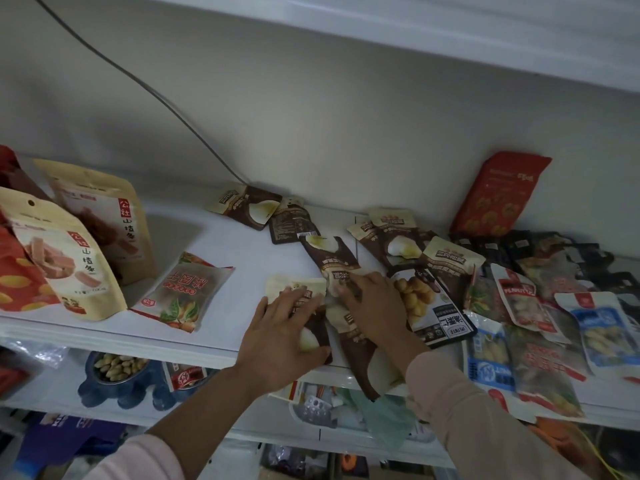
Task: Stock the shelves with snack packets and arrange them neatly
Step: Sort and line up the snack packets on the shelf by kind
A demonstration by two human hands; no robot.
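On the white shelf lie several brown-and-cream snack packets. My left hand presses flat on one of them near the shelf's front edge. My right hand rests with its fingers on a neighbouring brown packet, whose lower end hangs over the front edge. More of the same packets lie behind: one by the wall, a dark one and one just above my hands.
Two cream hawthorn bags stand at the left, with a flat pale packet beside them. A heap of mixed packets covers the right side, and a red pack leans on the wall. A cable runs down the wall. A nut bowl sits below.
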